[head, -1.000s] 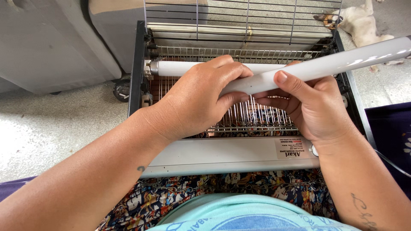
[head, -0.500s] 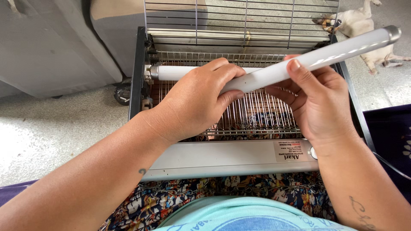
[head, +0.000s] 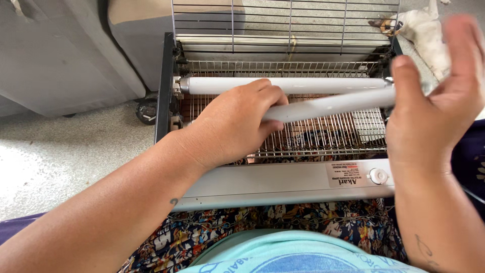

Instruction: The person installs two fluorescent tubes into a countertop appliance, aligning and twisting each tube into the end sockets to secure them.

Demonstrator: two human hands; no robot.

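Observation:
My left hand [head: 232, 124] is shut on a loose white fluorescent tube [head: 328, 105], gripping its left part above the wire grid [head: 323, 134] of an insect-killer lamp housing [head: 273, 184]. The tube lies almost level, just in front of a second white tube [head: 283, 84] that sits in its sockets across the back of the housing. My right hand [head: 429, 111] is at the loose tube's right end. Its fingers are spread and blurred, and the thumb covers the tube's end cap.
The housing rests on my lap over a flowered cloth. Its wire guard [head: 283, 20] is swung up at the back. A round knob [head: 378, 176] sits on the front bar. Grey furniture [head: 55, 55] with a caster wheel [head: 146, 108] stands left; a pale animal [head: 424, 28] lies on the floor top right.
The loose tube has swung down from a steep tilt to nearly level within the housing. My right hand has let go of its middle and moved to its right end, fingers opened.

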